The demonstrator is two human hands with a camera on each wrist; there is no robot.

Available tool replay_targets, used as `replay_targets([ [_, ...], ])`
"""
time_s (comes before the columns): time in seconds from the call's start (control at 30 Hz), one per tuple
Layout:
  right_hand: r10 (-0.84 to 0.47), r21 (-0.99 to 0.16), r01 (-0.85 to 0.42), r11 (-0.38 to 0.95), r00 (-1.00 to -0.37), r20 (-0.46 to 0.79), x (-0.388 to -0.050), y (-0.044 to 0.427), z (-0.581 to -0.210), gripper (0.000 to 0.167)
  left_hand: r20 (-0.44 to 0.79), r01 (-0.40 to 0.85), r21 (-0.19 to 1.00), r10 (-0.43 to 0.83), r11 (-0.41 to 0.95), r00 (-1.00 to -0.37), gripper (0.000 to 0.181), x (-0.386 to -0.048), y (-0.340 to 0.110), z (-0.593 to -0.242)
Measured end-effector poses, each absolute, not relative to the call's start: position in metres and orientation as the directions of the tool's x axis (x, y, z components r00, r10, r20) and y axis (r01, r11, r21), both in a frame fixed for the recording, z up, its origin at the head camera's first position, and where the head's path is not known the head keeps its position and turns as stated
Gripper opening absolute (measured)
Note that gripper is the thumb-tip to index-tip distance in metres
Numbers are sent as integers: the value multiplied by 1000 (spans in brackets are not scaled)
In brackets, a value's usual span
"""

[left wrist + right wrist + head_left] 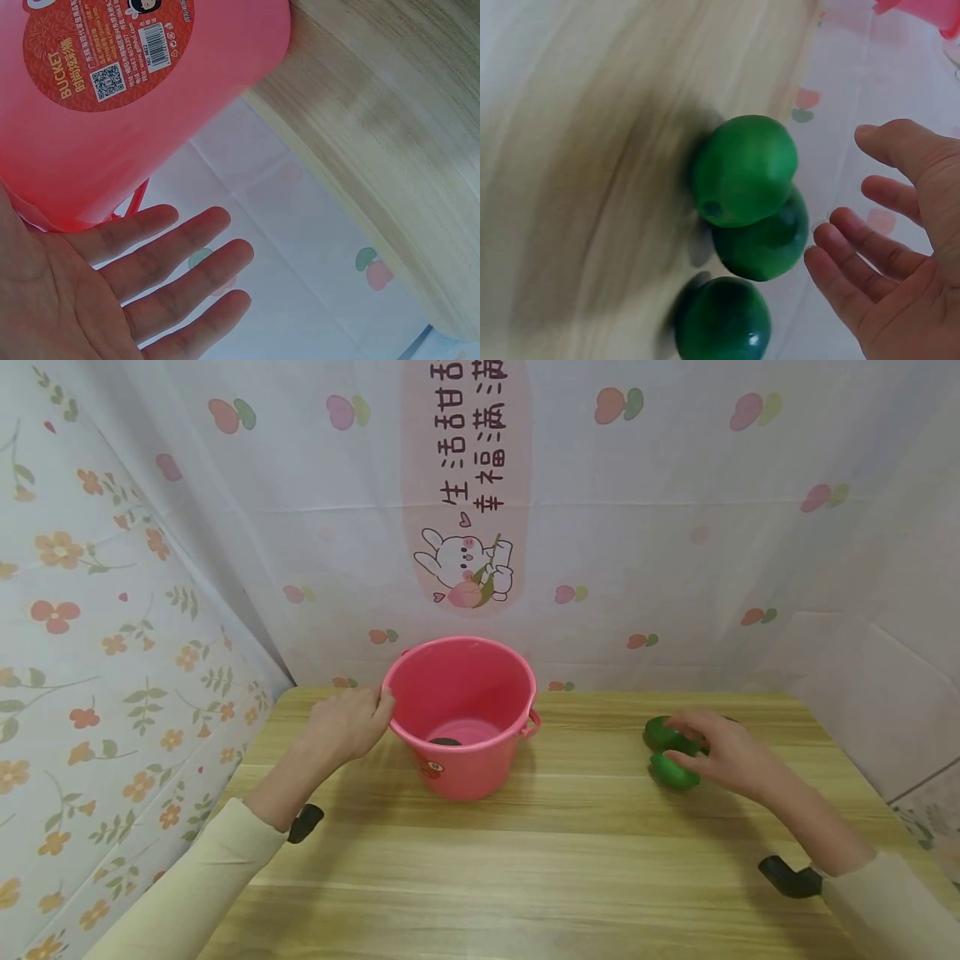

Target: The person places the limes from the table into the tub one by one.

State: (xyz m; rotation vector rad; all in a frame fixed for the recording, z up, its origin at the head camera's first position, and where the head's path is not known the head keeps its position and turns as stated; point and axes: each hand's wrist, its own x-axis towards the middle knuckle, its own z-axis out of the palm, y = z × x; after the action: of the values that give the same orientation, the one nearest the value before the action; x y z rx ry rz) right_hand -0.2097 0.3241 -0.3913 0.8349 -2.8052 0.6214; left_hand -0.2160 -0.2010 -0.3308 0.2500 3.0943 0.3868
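A pink bucket (480, 768) stands upright at the table's back, left of centre. My left hand (348, 722) holds its near-left rim with the thumb over the edge. The left wrist view shows this hand's other fingers (187, 277) extended outside the bucket wall; its thumb is hidden there. To the right, my right hand (720, 752) hovers by the green limes, fingers spread and slightly bent. The right wrist view shows a bright green lime (746, 171) against a darker lime (761, 240), and a third lime (724, 319) apart. A gap separates the fingertips from them.
Inside the bucket lies a dark object (445, 742), mostly hidden by the rim. The wooden table (480, 877) meets a printed curtain (600, 552) at its back edge. A floral curtain (112, 693) hangs at left. Black wrist mounts (791, 877) stick out beneath both forearms.
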Motion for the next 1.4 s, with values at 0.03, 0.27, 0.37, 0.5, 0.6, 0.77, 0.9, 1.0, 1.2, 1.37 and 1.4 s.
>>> replay_targets([
  [0.03,-489,-349,-549,759,-836,250,-209,325,-393,43,7,156,246,160,957,-987,44,-216,-201,-331],
  [0.27,-470,-346,-523,779,-852,231,-205,328,-407,45,13,164,243,166,956,-986,43,-215,-201,-332],
  [0.37,-469,-336,-528,780,-848,245,-204,328,-411,44,12,165,241,167,956,-986,43,-215,-201,-332],
  [0.5,-472,-321,-538,780,-841,264,-204,328,-413,43,15,168,236,170,957,-985,43,-215,-201,-331],
  [0.6,-469,-325,-536,780,-843,264,-203,327,-415,42,19,172,236,173,956,-985,44,-215,-201,-331],
  [0.77,-474,-340,-544,767,-838,272,-201,328,-420,43,19,172,242,173,955,-985,45,-215,-201,-331],
  [0.9,-469,-324,-540,777,-840,274,-200,327,-424,45,20,169,250,170,953,-985,44,-215,-201,-332],
  [1.0,-456,-309,-525,793,-848,269,-200,326,-427,46,19,169,255,169,952,-985,43,-215,-201,-332],
  [1.2,-436,-286,-513,810,-851,292,-200,325,-434,52,19,169,265,170,949,-985,42,-216,-201,-331],
  [1.37,-429,-278,-506,817,-855,292,-199,324,-435,52,15,165,267,167,949,-986,42,-216,-201,-331],
  [1.4,-429,-280,-505,817,-855,290,-199,323,-435,51,13,165,267,167,950,-986,42,-216,-201,-331],
])
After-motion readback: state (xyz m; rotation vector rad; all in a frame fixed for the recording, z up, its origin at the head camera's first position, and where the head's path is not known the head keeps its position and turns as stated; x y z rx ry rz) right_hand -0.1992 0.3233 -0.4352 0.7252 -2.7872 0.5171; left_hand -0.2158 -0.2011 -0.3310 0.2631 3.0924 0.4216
